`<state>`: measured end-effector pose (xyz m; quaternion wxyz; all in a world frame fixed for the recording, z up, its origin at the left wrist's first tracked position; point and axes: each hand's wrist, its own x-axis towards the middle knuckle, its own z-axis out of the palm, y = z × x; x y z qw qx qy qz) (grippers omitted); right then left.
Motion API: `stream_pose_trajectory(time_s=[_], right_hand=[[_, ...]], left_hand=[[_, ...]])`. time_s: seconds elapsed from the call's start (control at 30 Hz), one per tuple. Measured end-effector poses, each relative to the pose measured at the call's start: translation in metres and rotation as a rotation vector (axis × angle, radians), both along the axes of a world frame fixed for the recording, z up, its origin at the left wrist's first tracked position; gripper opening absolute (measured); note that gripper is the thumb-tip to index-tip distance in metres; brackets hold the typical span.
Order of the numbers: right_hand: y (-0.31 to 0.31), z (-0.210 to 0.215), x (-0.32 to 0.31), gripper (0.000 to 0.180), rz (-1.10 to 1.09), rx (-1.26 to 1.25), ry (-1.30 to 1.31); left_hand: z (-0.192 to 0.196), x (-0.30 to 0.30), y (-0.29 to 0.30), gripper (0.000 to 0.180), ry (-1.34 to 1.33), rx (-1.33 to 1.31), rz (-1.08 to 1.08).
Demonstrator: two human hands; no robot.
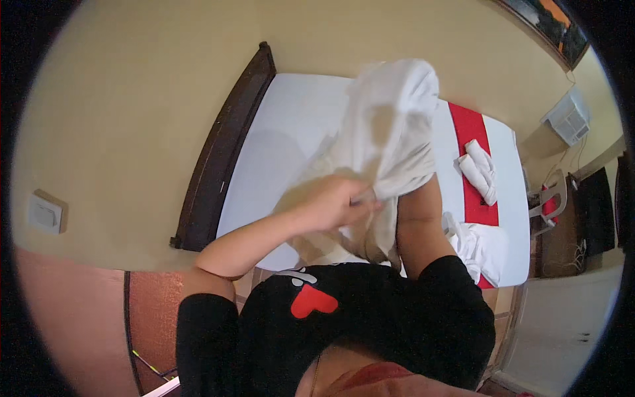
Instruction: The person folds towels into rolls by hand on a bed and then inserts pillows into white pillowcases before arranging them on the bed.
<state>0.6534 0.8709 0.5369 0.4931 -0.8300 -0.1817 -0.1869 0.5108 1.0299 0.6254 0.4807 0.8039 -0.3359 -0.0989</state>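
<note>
A white pillowcase [390, 132] is held up in front of me above the bed, its lower part hanging close to my black shirt. My left hand [340, 202] is closed on its open edge. My right forearm [418, 221] goes up inside the fabric. The right hand itself is hidden in the raised, rounded end, so its fingers do not show. Beneath lies the bed [291, 112], covered with a smooth white sheet.
A dark wooden headboard [221, 145] stands at the left. Across the bed runs a red runner [466, 126] with rolled white towels [477, 173] on it. Crumpled white cloth [486, 248] lies nearer me. Beyond are a plastic chair [559, 192] and a wall air conditioner [570, 118].
</note>
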Motion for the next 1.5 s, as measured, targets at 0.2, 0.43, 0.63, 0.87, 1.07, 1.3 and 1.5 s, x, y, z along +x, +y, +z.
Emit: stream_pose_trajectory(time_s=[0.2, 0.43, 0.63, 0.87, 1.07, 1.3, 1.5], right_hand=[[0.018, -0.082, -0.013, 0.063, 0.069, -0.461, -0.032], [0.076, -0.190, -0.056, 0.062, 0.504, -0.830, -0.022], [-0.002, -0.195, -0.100, 0.061, 0.344, -0.432, -0.055], [-0.064, -0.231, -0.081, 0.082, -0.043, 0.135, 1.026], [-0.024, -0.147, -0.097, 0.088, 0.442, 0.146, 0.886], [0.052, -0.094, -0.132, 0.084, 0.604, 0.141, 0.854], [0.092, -0.152, -0.099, 0.054, 0.721, 0.383, 0.336]], left_hand=[[-0.006, -0.016, 0.004, 0.055, -0.136, 0.514, 0.253], [-0.215, -0.012, 0.154, 0.047, 0.494, 0.742, 0.198], [-0.214, -0.001, 0.101, 0.043, -0.085, 0.529, 0.786], [-0.236, 0.045, 0.040, 0.019, -0.114, 0.254, 0.267], [-0.129, 0.069, -0.005, 0.026, -0.401, 0.445, 0.268], [-0.177, 0.106, 0.027, 0.023, -0.599, 1.331, 0.115], [-0.070, 0.043, 0.002, 0.024, -0.091, 0.456, 0.395]])
